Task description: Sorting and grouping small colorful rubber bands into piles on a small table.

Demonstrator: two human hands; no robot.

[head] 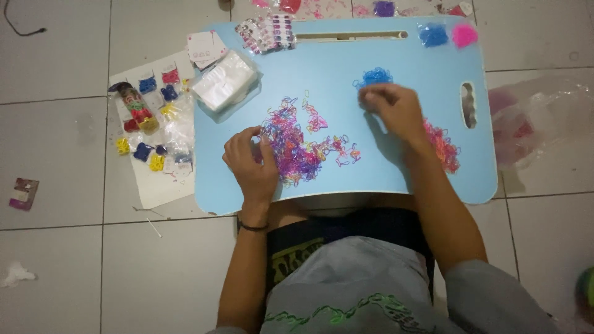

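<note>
The left hand (252,166), fingers curled, touches the mixed rubber bands (296,145). The right hand (396,110) pinches blue bands (374,77), I think (blurry). A bump could scatter them off the blue lap table (346,179).

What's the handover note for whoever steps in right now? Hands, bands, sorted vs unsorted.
Left hand: fingertips at the left edge of the mixed pile of small elastic bands, mid-board; whether it pinches any cannot be told.
Right hand: resting on the small blue band pile, fingers curled; grip unclear.
Light blue lap board holds everything.
Done: blue bands by the right hand, an orange-pink heap under the right forearm, small blue and pink heaps in the far right corner.
Left: the mixed pile is still large.
Clear bags sit at the board's left corner.
</note>
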